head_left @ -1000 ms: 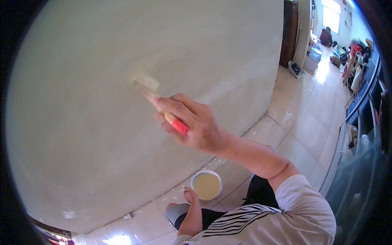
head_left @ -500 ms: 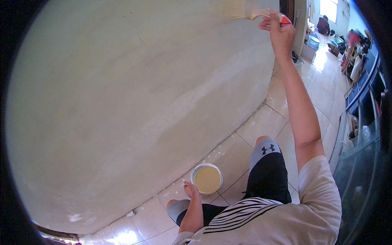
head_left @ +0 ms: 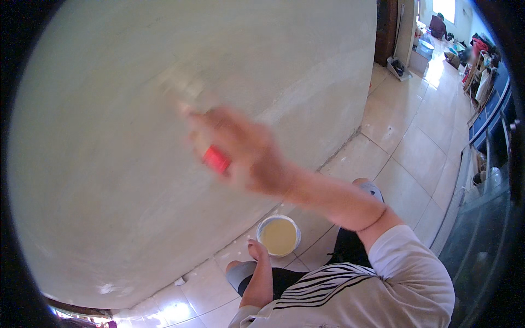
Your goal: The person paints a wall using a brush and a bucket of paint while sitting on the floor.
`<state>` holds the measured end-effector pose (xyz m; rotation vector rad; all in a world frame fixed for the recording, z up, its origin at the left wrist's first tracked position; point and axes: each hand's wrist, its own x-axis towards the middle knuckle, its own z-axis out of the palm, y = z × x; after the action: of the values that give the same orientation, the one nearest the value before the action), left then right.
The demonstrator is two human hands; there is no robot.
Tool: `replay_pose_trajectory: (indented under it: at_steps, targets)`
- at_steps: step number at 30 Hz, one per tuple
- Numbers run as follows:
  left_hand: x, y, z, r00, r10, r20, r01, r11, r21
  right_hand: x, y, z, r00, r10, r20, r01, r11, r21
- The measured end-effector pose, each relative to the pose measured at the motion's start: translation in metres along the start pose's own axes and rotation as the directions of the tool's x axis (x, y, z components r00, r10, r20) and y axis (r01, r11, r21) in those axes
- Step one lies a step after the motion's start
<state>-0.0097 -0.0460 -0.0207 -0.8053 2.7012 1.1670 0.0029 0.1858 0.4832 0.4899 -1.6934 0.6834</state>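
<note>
My right hand (head_left: 240,147) is closed round a paintbrush, whose red handle end (head_left: 216,159) sticks out below the fist. Its pale bristles (head_left: 186,85) are smeared by motion against the off-white wall (head_left: 109,180). Low in the view, a round white bucket (head_left: 298,240) contains cream-coloured paint (head_left: 278,236). At its left rim, my left hand (head_left: 257,250) is curled with the thumb upward, and most of its fingers are hidden. The bucket sits between my bent knees, close to the foot of the wall.
Paint spots dot the pale floor tiles (head_left: 350,158) along the wall's base. A dustpan (head_left: 399,70) stands by the dark doorway. Farther down the passage a person (head_left: 437,26) is beside scattered belongings. Glass-fronted furniture (head_left: 476,235) lines the right side.
My right hand has swept the brush leftward and down across the wall, from the upper right toward the middle. My left hand stays at the bucket. The view has shifted slightly.
</note>
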Motion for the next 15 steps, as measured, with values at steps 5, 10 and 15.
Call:
replay_pose_trajectory:
  at_steps: [5,10,15]
  targets:
    - [0.008,-0.001,0.002,1.0,0.022,-0.013,-0.022,0.999,-0.037,0.001,-0.041,0.031,0.985,0.151,-0.088,-0.111,0.929,0.354]
    - [0.003,0.006,-0.012,0.999,-0.018,-0.037,0.018,1.0,0.009,-0.025,0.008,0.011,0.977,0.06,-0.207,-0.026,0.987,0.159]
    - [-0.001,0.011,-0.012,0.999,0.033,-0.027,-0.033,0.999,0.009,-0.066,0.067,-0.072,0.82,0.443,-0.362,-0.481,0.876,-0.019]
